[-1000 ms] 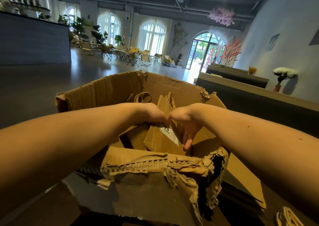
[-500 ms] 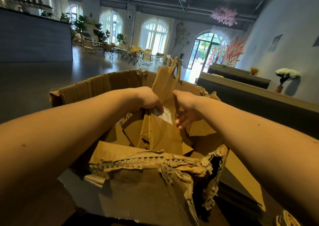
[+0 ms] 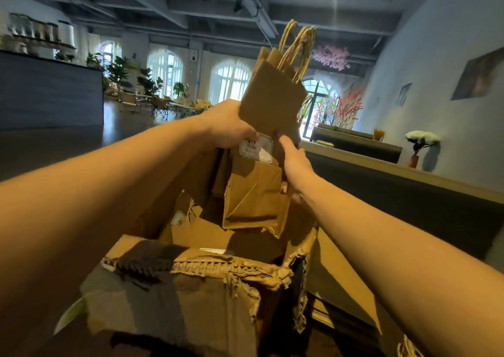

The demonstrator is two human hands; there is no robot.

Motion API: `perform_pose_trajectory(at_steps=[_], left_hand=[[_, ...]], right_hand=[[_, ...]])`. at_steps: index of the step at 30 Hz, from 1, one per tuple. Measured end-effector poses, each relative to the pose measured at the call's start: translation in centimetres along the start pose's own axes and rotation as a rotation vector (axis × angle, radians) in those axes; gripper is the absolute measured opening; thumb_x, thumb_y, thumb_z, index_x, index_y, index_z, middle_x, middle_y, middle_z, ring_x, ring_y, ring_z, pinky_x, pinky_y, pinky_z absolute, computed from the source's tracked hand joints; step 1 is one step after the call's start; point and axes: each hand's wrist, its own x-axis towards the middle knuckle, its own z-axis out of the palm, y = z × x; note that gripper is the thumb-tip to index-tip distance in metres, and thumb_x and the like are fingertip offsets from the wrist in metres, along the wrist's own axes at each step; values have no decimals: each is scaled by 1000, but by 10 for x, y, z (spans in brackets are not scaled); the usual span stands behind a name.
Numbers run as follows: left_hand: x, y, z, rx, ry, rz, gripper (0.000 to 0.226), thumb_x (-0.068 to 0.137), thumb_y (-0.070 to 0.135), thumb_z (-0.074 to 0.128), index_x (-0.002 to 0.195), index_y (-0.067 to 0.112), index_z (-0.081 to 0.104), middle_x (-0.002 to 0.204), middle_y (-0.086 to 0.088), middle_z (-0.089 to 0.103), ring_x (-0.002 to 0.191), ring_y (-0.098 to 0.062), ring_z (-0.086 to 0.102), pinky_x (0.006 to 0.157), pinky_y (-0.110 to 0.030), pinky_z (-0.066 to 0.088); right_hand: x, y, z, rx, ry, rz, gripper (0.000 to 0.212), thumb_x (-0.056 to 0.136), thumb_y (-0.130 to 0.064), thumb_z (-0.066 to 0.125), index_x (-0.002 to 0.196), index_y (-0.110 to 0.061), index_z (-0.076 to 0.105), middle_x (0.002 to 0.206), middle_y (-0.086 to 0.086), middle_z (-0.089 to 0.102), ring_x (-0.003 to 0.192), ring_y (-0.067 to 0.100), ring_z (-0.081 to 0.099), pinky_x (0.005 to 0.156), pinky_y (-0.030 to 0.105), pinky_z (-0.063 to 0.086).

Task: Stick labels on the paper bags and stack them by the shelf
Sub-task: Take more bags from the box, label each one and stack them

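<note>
The 2 hands hold a bundle of flat brown paper bags point(image 3: 272, 103) upright above a torn cardboard box point(image 3: 191, 288), twine handles point(image 3: 297, 48) pointing up. The left hand point(image 3: 229, 130) is closed round the bundle's left edge, its fingertips at a white label point(image 3: 256, 148) on the front bag. The right hand point(image 3: 296, 163) clasps the right edge, thumb laid up the front just beside the label and fingers hidden behind. Loose bags point(image 3: 196, 231) lie inside the box below, 1 with a small white sticker. At far right, a long surface point(image 3: 381, 166) carries a vase of white flowers point(image 3: 421, 138).
</note>
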Motion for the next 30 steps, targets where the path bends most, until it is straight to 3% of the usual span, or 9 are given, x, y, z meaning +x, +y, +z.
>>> perform_pose_trajectory(at_steps=[3, 7, 10, 14, 18, 23, 27, 30], left_hand=[[-12, 36, -9, -54, 3, 97, 19, 97, 18, 67, 112, 23, 57, 104, 2, 67, 93, -13, 67, 73, -23, 54], [-26, 88, -13, -43, 30, 204, 23, 97, 22, 67, 117, 24, 57, 113, -1, 67, 102, -18, 68, 84, -30, 58], [-35, 131, -15, -38, 37, 288, 24, 96, 21, 67, 119, 24, 59, 112, 0, 68, 104, -20, 68, 79, -26, 58], [-54, 179, 2, -94, 17, 335, 22, 98, 24, 65, 117, 28, 56, 104, 6, 66, 101, -16, 67, 78, -24, 57], [-78, 212, 51, -207, -31, 332, 19, 96, 24, 68, 110, 28, 56, 99, 10, 66, 89, -7, 66, 74, -20, 54], [-115, 236, 147, -281, -173, 270, 18, 90, 18, 73, 105, 25, 65, 111, 0, 73, 98, -17, 70, 88, -33, 58], [-157, 242, 233, -381, -373, 152, 12, 95, 23, 70, 100, 29, 60, 105, 4, 69, 97, -14, 68, 90, -32, 56], [-182, 240, 297, -468, -470, 18, 13, 96, 28, 69, 99, 31, 57, 99, 7, 67, 91, -13, 67, 75, -27, 55]], right_hand=[[-14, -16, -20, 63, 55, -85, 71, 97, -58, 46, 156, -36, 12, 145, 1, 49, 122, 31, 57, 100, 51, 52], [-37, -41, -51, 105, 132, -188, 68, 92, -61, 49, 150, -37, 23, 136, 1, 56, 117, 28, 58, 101, 53, 51], [-66, -61, -72, 127, 159, -233, 92, 73, -79, 55, 152, -43, 21, 141, 0, 51, 124, 32, 52, 107, 57, 43], [-103, -74, -121, 69, 258, -273, 81, 88, -74, 46, 155, -43, 13, 144, 0, 47, 126, 30, 50, 107, 55, 43], [-147, -57, -187, -46, 335, -299, 83, 83, -81, 42, 152, -53, 5, 157, -2, 33, 139, 32, 40, 110, 58, 39], [-201, 2, -276, -230, 418, -211, 109, 50, -106, 30, 146, -62, 4, 160, -8, 31, 149, 29, 24, 116, 64, 25], [-251, 61, -340, -348, 512, -54, 93, 74, -91, 34, 153, -52, 5, 161, 3, 30, 147, 31, 29, 117, 58, 26], [-281, 104, -385, -440, 565, 61, 76, 93, -72, 38, 157, -43, 8, 159, 7, 29, 143, 31, 33, 116, 52, 28]])
